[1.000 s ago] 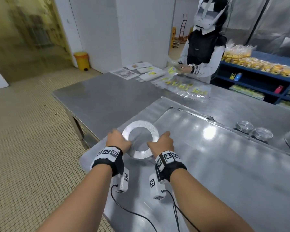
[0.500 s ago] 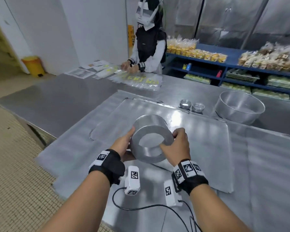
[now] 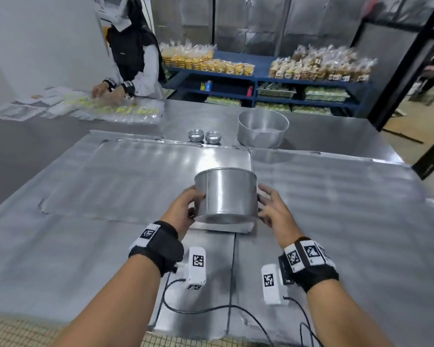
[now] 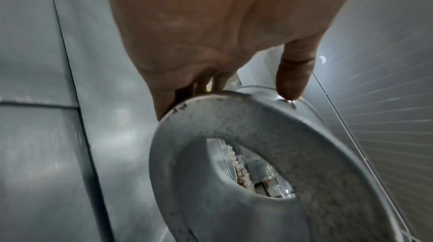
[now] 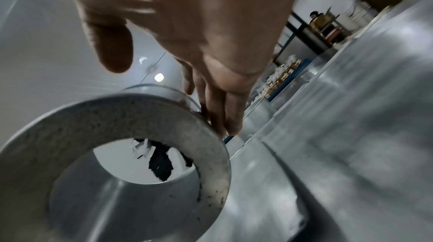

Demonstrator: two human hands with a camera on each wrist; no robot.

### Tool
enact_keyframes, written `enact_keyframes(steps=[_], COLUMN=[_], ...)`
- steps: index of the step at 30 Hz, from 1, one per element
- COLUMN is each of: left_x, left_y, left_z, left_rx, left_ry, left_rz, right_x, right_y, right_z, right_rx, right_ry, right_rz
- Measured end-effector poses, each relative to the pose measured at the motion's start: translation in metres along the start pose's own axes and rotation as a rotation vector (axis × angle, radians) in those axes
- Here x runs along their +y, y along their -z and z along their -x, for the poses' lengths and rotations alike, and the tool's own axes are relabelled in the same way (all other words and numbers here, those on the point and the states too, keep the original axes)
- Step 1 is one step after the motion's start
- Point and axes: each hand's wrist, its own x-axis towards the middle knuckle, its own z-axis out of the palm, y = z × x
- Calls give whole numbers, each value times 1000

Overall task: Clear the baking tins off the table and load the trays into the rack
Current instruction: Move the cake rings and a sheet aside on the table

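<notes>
Tin: round metal ring tin (image 3: 226, 195) with an open centre, held above the flat tray (image 3: 140, 176) on the table (image 3: 336, 196).
Left hand: left hand (image 3: 183, 209) grasps the tin's left wall, fingers curled round it, thumb on the side.
Right hand: right hand (image 3: 273, 209) lies against the right wall, fingers nearly straight.
Handling: likely light, stiff and smooth, so slippery; best held by opposite walls or under the flat base ring (image 5: 131, 123).
Remaining: large tin (image 3: 262, 127) and two small tins (image 3: 204, 136) stand at the tray's far edge.
</notes>
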Motion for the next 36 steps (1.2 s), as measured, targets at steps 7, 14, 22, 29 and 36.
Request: enact_keyframes(steps=[7,14,22,29,36], left_x=[-38,-84,-110,-124,-134], left_y=[-98,-146,-167,-161,-158], left_z=[16,26,36,34,23], left_rx=[-95,-164,-316,-414,-422], left_ry=[77,50,72,76,104], left_rz=[-60,-97,-250,-418,-479], right_x=[15,27,35,51,54], right_y=[82,136,155,157,153], right_z=[35,79,108,120,127], right_rx=[293,534,688,730,759], right_ry=[-19,-93,-154,-257,-299], right_rz=[207,248,492,529,582])
